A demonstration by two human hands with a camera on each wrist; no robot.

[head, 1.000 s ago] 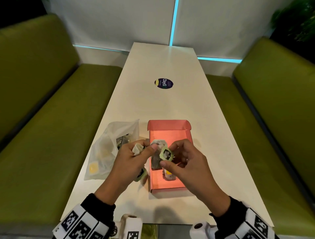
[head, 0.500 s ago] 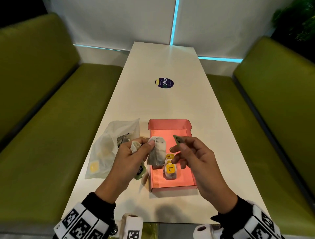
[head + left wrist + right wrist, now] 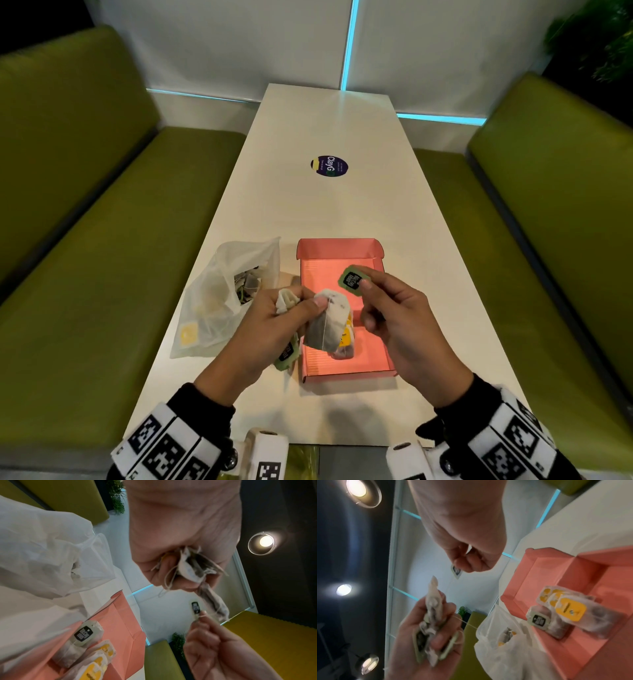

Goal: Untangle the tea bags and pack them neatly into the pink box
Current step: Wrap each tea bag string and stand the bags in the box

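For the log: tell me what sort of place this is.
Probably a cafe or restaurant booth: a long white table with a round branded sticker, green padded benches on both sides, and recessed ceiling lights.

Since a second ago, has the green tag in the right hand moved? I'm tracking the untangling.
Yes. The green tag, pinched by the right hand, has moved right and toward the far wall of the pink box, away from the left hand.

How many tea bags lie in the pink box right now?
4: one green-tagged bag beside three overlapping yellow-tagged bags, all toward the pink box's near end; others may hide beneath.
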